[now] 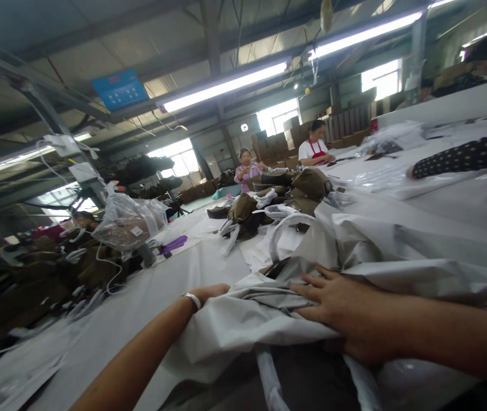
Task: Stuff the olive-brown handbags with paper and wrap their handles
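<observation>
A crumpled grey-white sheet, paper or plastic, lies in folds over a dark brown bag close to me. White-wrapped straps hang down the bag's front. My left hand, a silver bracelet at its wrist, is at the sheet's left edge; its fingertips disappear into the folds, so I cannot see whether they grip. On the right side of the sheet, my right hand presses down with fingers spread and holds nothing. A white-wrapped handle loop rises just beyond the folds.
Several brown bags are piled farther along the white table. Purple strips lie left of them, near a clear plastic bag. A co-worker's dotted sleeve reaches in from the right. Two people work at the far end.
</observation>
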Motion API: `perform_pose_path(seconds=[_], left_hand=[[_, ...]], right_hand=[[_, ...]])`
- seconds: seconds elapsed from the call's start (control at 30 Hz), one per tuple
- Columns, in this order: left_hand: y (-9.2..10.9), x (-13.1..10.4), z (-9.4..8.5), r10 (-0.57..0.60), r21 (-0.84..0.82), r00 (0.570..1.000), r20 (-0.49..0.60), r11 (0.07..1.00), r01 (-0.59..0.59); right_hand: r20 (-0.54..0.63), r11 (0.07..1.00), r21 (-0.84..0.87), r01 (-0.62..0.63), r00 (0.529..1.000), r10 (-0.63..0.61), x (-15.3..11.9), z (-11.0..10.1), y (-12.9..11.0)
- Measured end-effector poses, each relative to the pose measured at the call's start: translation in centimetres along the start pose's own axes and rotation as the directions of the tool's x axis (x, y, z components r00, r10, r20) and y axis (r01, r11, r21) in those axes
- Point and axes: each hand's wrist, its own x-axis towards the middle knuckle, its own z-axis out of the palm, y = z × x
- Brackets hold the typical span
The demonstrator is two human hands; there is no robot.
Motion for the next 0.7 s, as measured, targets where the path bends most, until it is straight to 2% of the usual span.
perform_pose_path(seconds=[0.07,0.17,0.27,0.33,0.43,0.5,0.57,0.6,0.63,0.7], left_hand=[[0.1,-0.1,-2.3,-0.030,0.073,0.999,0.045,0.997,0.026],[1.6,0.4,-7.0,-0.063,0.242,0.997,-0.038,0.968,0.071],[5.6,0.7,-10.9,-0.002,0.448,0.979,-0.201,0.889,0.094],[9.4,0.5,-12.2,0.093,0.576,0.960,-0.263,0.814,0.079],[14.7,-0.5,-12.2,0.256,0.719,0.933,-0.255,0.695,0.006],[17.2,-1.3,-11.4,0.389,0.854,0.907,-0.158,0.515,-0.073],[18.5,-2.1,-10.6,0.477,0.930,0.878,-0.052,0.342,-0.131],[18.7,-2.4,-10.2,0.490,0.935,0.871,-0.036,0.325,-0.144],[18.8,-2.7,-9.9,0.485,0.914,0.873,-0.052,0.375,-0.154],[18.4,-3.3,-9.5,0.423,0.808,0.898,-0.125,0.569,-0.156]], right_hand=[[0.009,1.000,-0.008,-0.005,1.000,0.005,0.0,0.0,-0.2],[0.002,1.000,-0.028,0.000,1.000,0.000,0.3,0.2,-0.5],[-0.004,0.999,-0.048,0.012,1.000,-0.012,0.7,0.3,-0.5],[0.003,0.998,-0.066,0.013,1.000,-0.013,0.8,0.3,-0.4],[0.005,0.996,-0.086,0.002,1.000,-0.002,0.7,0.0,-0.1],[-0.007,0.996,-0.087,-0.002,1.000,0.001,0.6,-0.3,0.0],[-0.025,0.996,-0.091,0.004,1.000,-0.007,0.5,-0.6,0.1],[-0.034,0.995,-0.098,0.008,0.999,-0.011,0.5,-0.7,0.2],[-0.039,0.994,-0.107,0.010,0.999,-0.014,0.4,-0.8,0.2],[-0.044,0.992,-0.125,0.011,0.999,-0.017,0.4,-0.9,0.2]])
